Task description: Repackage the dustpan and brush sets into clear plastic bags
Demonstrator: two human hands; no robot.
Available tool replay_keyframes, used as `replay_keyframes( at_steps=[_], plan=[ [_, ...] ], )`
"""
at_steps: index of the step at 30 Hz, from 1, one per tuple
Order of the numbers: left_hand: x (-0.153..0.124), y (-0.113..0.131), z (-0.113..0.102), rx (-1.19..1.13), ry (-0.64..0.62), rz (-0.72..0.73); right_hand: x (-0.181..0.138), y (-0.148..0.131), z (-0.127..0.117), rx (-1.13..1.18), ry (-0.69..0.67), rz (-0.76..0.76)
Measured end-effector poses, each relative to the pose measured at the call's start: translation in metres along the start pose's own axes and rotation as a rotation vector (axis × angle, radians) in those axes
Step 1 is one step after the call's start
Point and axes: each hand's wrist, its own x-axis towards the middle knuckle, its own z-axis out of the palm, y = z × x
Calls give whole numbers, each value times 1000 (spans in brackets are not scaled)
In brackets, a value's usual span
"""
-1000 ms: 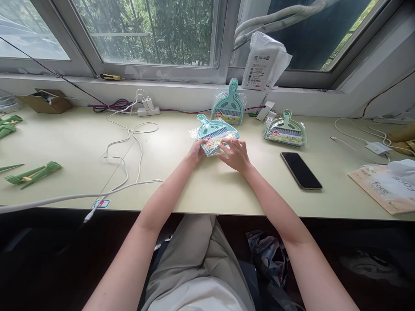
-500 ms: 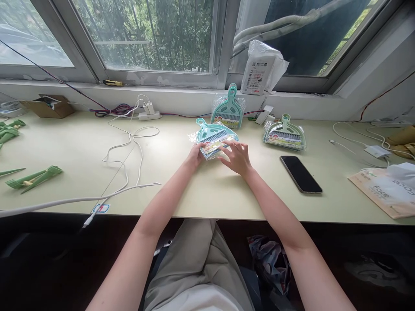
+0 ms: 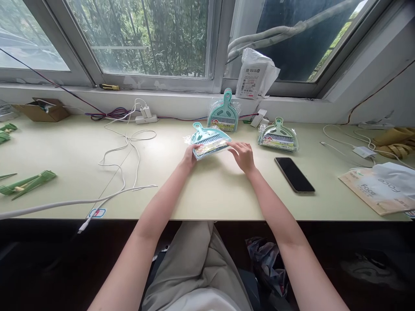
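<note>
- Left grip (image 3: 189,156) is clamped on the near-left corner of a turquoise dustpan-and-brush set (image 3: 209,137) in clear plastic wrap, so the set sits between the two grips, tilted, handle pointing away.
- Right grip (image 3: 244,156) has its fingertips at the set's right edge. Can't tell if they're actually pinching the wrap or just resting there.
- Main worry imo: the wrap looks slick and loose, so if the left grip only has film, the set could slide or twist out.
- If the right side isn't really supported, that end could sag onto the counter (image 3: 201,194).
- Another wrapped set (image 3: 224,113) stands just beyond the grips; pushing the held one forward could knock it over.
- Phone (image 3: 294,175) is right of the right grip, so a wide elbow swing might bump it.
</note>
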Motion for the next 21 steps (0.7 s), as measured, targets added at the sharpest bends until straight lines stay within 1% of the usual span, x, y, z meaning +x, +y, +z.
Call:
replay_keyframes(
  at_steps=[3, 8, 12, 14, 17, 21],
  plan=[
    [-2, 2, 2, 29, 74, -53, 0, -1, 4, 44, 22, 50],
    [-3, 4, 4, 47, 85, -93, 0, -4, 7, 55, 47, 101],
    [-6, 4, 7, 73, 83, -105, -1, -5, 7, 58, 61, 73],
    [-9, 5, 8, 95, 68, -103, -1, -6, 9, 103, 27, 61],
    [-12, 7, 8, 120, 30, -107, -1, -4, 12, 162, -1, 119],
    [-14, 11, 2, 121, -91, -127, 0, -1, 15, 229, 12, 210]
  ],
)
